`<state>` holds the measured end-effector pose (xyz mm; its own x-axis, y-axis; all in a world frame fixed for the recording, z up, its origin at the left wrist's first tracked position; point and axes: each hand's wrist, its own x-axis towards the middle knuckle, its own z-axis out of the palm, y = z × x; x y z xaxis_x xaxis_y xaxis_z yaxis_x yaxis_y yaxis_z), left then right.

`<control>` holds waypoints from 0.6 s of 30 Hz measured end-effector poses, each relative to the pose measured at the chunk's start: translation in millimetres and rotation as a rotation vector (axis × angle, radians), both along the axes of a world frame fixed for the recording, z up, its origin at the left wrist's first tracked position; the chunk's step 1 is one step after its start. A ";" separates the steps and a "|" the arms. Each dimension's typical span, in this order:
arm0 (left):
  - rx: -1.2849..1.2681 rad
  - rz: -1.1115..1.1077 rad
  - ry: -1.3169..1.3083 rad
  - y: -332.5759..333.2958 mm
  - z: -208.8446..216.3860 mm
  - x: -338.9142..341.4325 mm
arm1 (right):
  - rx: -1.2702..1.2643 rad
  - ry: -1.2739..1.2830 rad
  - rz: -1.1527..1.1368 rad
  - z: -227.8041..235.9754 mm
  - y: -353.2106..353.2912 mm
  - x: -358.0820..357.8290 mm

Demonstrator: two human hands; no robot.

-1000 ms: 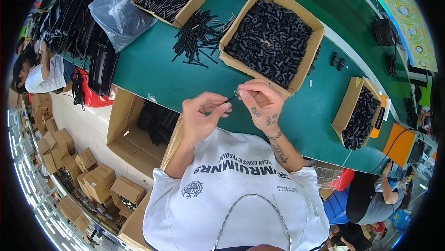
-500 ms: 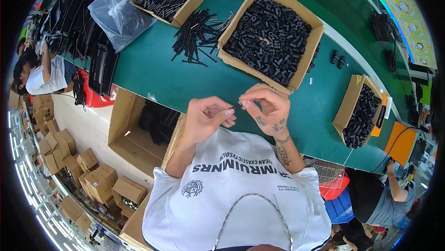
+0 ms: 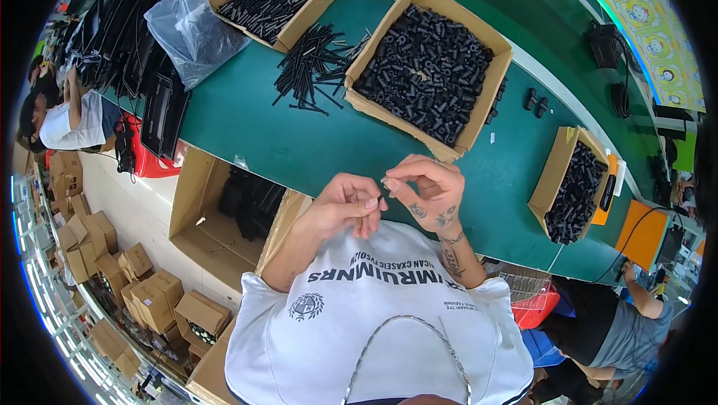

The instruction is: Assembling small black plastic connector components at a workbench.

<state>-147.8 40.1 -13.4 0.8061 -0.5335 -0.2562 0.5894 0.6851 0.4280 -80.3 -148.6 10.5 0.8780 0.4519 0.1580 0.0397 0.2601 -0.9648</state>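
Observation:
Over the near edge of the green table, my two hands are nearly touching at the fingertips. My left hand (image 3: 346,207) is closed in a pinch, with a small dark piece (image 3: 384,197) at its fingertips. Thumb and forefinger of my right hand (image 3: 430,194) press together on a tiny, light-looking piece, too small to name. Just beyond them stands a cardboard box (image 3: 404,130) full of short black plastic fittings (image 3: 426,68). To its left lies a loose pile of long black screw-like rods (image 3: 310,68).
Another open box (image 3: 310,12) of rods stands at the far left, beside a clear plastic bag (image 3: 191,38) and black frames (image 3: 161,109). A smaller box (image 3: 550,177) of fittings is at the right. A big carton (image 3: 191,207) stands below the table's left edge. Two people work nearby.
Both hands have come slightly nearer to my body, and the left has moved in closer to the right. The dark piece between them now shows more clearly. The view has shifted a little.

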 end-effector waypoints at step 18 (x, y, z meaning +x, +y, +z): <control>1.802 0.589 -1.022 -24.1 30.3 -12.4 | -0.046 0.243 -0.168 -5.8 2.8 -21.4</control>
